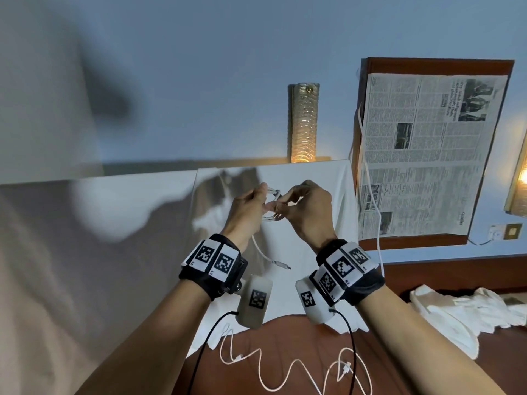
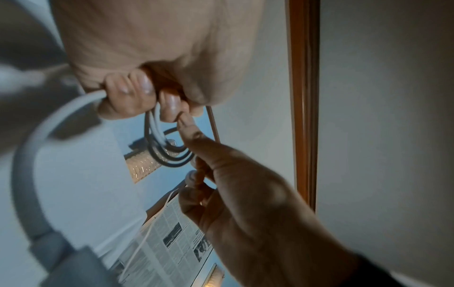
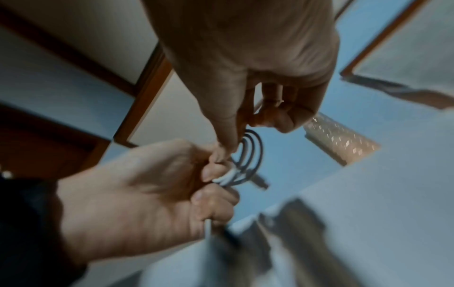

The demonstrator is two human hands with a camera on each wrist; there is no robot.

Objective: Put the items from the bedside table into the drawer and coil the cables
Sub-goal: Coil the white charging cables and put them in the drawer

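Observation:
I hold a white cable coil up in front of me with both hands. My left hand grips the stacked loops with curled fingers. My right hand pinches a strand of the same cable beside the loops, its index finger reaching down to the coil. The cable's loose tail hangs below my left wrist and ends in a plug. A second white cable lies in loose waves on the brown surface below my forearms.
A wooden-edged surface lined with newspaper is at the right, with another white cable running along its left side. A lit wall lamp is behind the hands. A crumpled white cloth lies at the lower right.

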